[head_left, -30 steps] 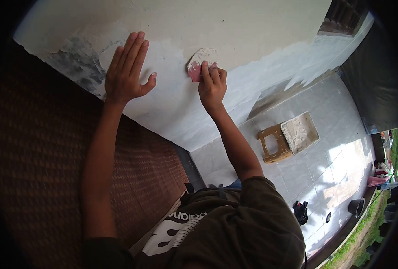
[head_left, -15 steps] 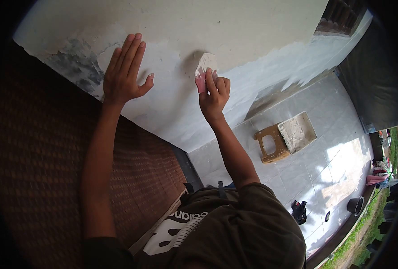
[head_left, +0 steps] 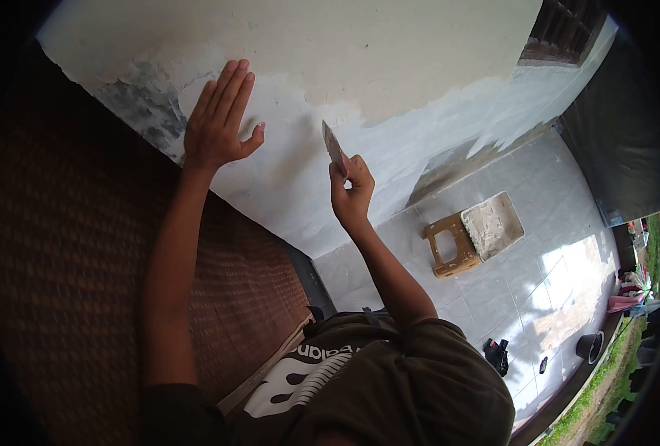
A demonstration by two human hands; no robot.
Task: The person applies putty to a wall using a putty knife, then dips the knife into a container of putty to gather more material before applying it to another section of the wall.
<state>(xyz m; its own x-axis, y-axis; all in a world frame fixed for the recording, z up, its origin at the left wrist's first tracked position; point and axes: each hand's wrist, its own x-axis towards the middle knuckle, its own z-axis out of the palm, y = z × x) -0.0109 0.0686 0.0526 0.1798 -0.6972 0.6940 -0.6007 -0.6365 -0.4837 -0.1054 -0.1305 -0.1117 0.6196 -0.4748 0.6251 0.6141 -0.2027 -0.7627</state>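
Note:
My left hand (head_left: 222,119) lies flat against the wall (head_left: 419,44), fingers stretched and thumb out to the side. To its right, my right hand (head_left: 352,193) grips a putty knife (head_left: 333,143), its blade turned nearly edge-on and pointing up the wall. Fresh white putty (head_left: 285,111) covers the lower band of the wall around both hands, with older cream paint above it. Left of my left hand, a dark patch (head_left: 151,104) of peeled, rough wall shows.
A tray of white putty (head_left: 493,223) rests against a brown stool (head_left: 450,245) on the grey tiled floor (head_left: 486,297). A woven brown panel (head_left: 84,260) stands at the left. A black bag (head_left: 496,355) and a dark bucket (head_left: 589,345) are on the floor at the lower right.
The putty knife has turned from showing its putty-covered face to nearly edge-on, and my right hand has moved lower. My left hand stays flat on the wall; the view has shifted slightly.

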